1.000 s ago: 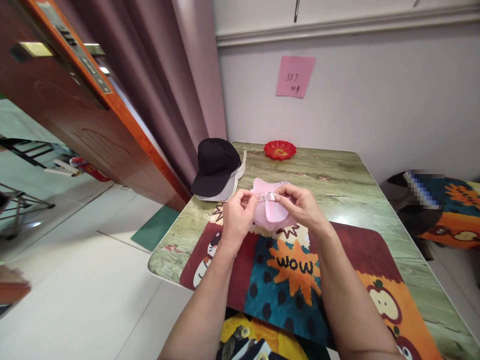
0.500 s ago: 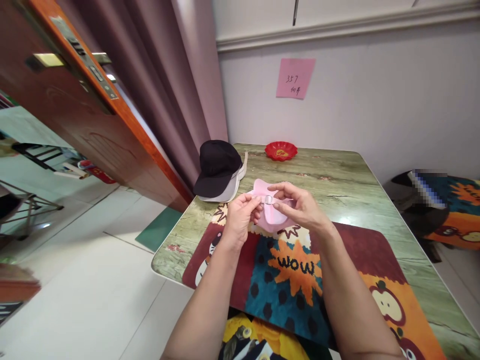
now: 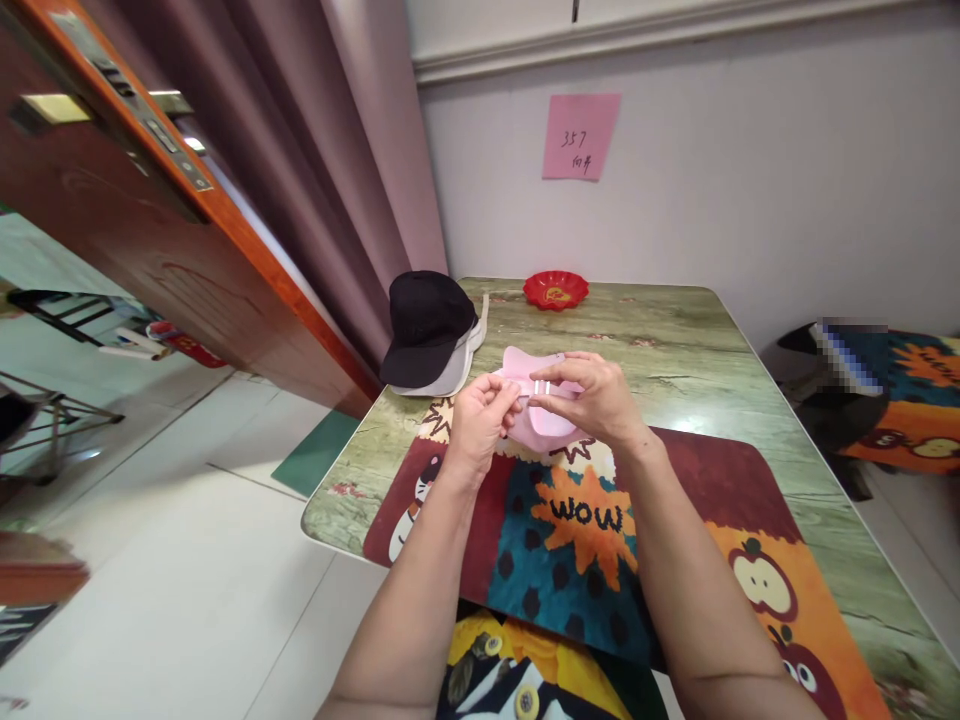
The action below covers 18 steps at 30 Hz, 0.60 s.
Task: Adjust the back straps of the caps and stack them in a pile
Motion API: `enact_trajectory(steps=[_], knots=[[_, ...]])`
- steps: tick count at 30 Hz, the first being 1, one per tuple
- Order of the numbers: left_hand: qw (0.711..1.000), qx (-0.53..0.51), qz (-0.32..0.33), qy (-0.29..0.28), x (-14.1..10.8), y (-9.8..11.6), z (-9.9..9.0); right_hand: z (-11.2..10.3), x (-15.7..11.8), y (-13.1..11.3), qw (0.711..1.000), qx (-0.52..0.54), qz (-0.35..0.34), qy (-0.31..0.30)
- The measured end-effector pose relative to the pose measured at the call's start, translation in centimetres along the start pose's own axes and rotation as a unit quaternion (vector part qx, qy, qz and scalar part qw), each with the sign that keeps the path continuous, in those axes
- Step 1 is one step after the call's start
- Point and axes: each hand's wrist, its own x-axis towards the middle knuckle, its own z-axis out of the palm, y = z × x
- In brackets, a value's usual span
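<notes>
A pink cap (image 3: 541, 432) lies at the far edge of the patterned mat, between my two hands. My left hand (image 3: 484, 412) pinches the cap's back strap between thumb and fingertips. On the other side, my right hand (image 3: 592, 395) grips the silvery strap buckle (image 3: 541, 387) between thumb and forefinger. Part of the strap is hidden behind my fingers. To the left of the pink cap sits a black cap (image 3: 429, 325), stacked over lighter caps (image 3: 459, 372).
A red scalloped dish (image 3: 556, 290) stands at the back of the green wood-look table (image 3: 675, 330). The colourful mat (image 3: 525, 560) lies under my forearms. A pink note (image 3: 581, 137) hangs on the wall. An open door (image 3: 187, 260) and curtain are at left.
The buckle has turned between my right fingers, and the right hand has closed in on it. My left hand keeps its pinch on the strap. The view has shifted slightly.
</notes>
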Motion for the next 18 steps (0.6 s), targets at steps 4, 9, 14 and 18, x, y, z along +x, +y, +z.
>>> enact_trajectory(steps=[4,9,14,18], knots=[[0.988,0.112,0.105,0.019,0.3,-0.1,-0.4,-0.9,0.0,-0.3,0.999,0.028,0.030,-0.013],[0.958,0.225,0.162,-0.077,1.1,-0.3,-0.8,-0.7,-0.2,-0.6,0.995,0.081,0.040,-0.035],[0.974,0.169,0.109,-0.108,1.2,0.1,-1.2,-1.8,-0.5,0.4,0.987,0.101,0.077,-0.101],[0.973,0.152,0.092,-0.145,1.0,0.7,-1.5,-3.3,-0.8,1.0,0.976,0.119,0.114,-0.140]])
